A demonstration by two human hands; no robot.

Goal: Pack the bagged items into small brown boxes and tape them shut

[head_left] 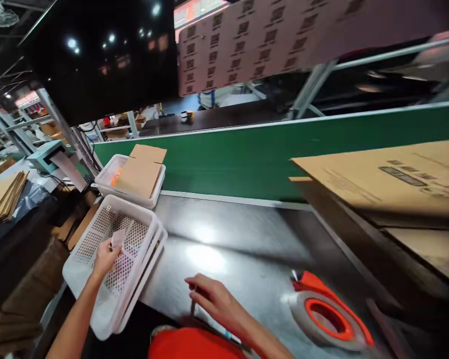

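My left hand is over the upper white plastic basket at the left. Its fingers pinch a small pale, partly see-through packet. My right hand hovers at the near edge of the metal table, its fingers bent. A thin dark strip shows at the fingertips; blur hides what it is. Below that wrist lies a narrow white and blue thing, partly covered. To the right, an orange tape dispenser with a wide tape roll rests on the table.
Another white basket behind holds a brown cardboard piece and something orange. Flat cardboard is stacked at the right. A green panel closes the table's back. A dark monitor hangs above; a label printer stands left.
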